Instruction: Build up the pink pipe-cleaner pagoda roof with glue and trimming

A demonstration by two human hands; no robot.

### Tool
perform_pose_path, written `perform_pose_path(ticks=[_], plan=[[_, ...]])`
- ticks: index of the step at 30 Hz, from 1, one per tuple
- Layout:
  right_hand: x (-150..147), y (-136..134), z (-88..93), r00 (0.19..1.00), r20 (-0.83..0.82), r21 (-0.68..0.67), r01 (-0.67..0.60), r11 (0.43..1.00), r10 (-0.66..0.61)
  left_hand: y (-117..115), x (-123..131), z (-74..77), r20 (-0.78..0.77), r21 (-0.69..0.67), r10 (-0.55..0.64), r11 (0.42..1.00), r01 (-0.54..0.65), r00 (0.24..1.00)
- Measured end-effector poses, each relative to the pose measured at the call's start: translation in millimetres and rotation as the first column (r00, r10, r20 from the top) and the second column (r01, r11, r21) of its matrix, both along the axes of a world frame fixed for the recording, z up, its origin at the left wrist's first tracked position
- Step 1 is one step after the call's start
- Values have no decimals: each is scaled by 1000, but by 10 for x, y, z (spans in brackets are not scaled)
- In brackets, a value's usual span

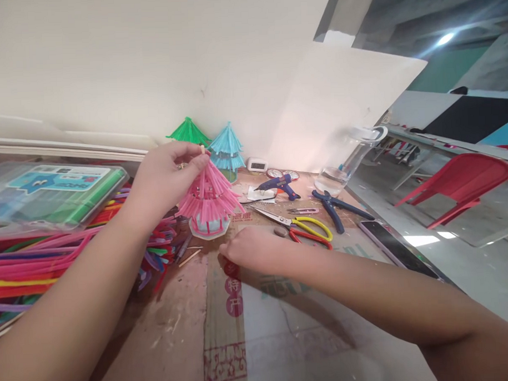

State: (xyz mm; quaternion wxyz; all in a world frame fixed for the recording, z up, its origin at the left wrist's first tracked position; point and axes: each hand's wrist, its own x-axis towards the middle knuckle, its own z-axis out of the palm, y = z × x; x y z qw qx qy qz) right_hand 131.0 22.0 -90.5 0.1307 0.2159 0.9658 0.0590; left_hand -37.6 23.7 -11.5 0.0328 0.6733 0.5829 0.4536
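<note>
My left hand (pixel 165 174) pinches the top of a pink pipe-cleaner pagoda (pixel 208 200), which stands on a pale blue base on the cardboard-covered table (pixel 179 326). My right hand (pixel 250 252) rests knuckles-up on the cardboard just right of the pagoda's base; its fingers are curled and what they hold, if anything, is hidden. A green pagoda (pixel 188 131) and a blue pagoda (pixel 226 150) stand behind, against the wall.
Piles of coloured pipe cleaners (pixel 40 264) and a plastic box (pixel 49 192) fill the left. Scissors (pixel 299 225), blue pliers (pixel 335 207), a blue glue gun (pixel 279 185), a clear bottle (pixel 348 159) and a phone (pixel 395 246) lie to the right. A red chair (pixel 466 183) stands beyond the table edge.
</note>
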Motion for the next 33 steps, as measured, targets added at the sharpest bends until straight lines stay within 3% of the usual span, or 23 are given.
perform_pose_path(ticks=[3,6,8,13,20,23,25,27,31,33], plan=[[47,134,-95,982,-170,-134,64,989,-87,1,-4,0,-8,-5,12,1000,-12,1000],[77,242,-235,838,-401,-367,224,903,-371,1,-11,2,-17,-2,40,999,-40,999],[96,276,-302,758,-477,-428,241,871,-444,1,-20,8,-13,3,54,999,-54,998],[258,171,-295,654,-557,-550,172,817,-512,-6,-34,16,5,11,66,998,-66,998],[747,-126,-3,586,-616,-648,2,762,-526,-8,22,-12,-13,2,35,999,-35,999],[886,-122,28,582,-540,-750,-6,661,-608,-24,66,-8,-3,-12,18,1000,-18,1000],[940,-73,0,528,-513,-811,-40,583,-677,-46,95,0,15,-24,-4,1000,4,1000],[976,-10,-23,465,-518,-833,-82,548,-718,-71,118,3,38,-27,-38,999,39,999],[1063,40,108,389,-601,-786,-131,604,-698,-106,170,-13,85,-59,-117,991,123,989],[1135,-22,283,458,-632,-743,-130,656,-625,-103,221,-29,102,-83,-154,983,163,983]])
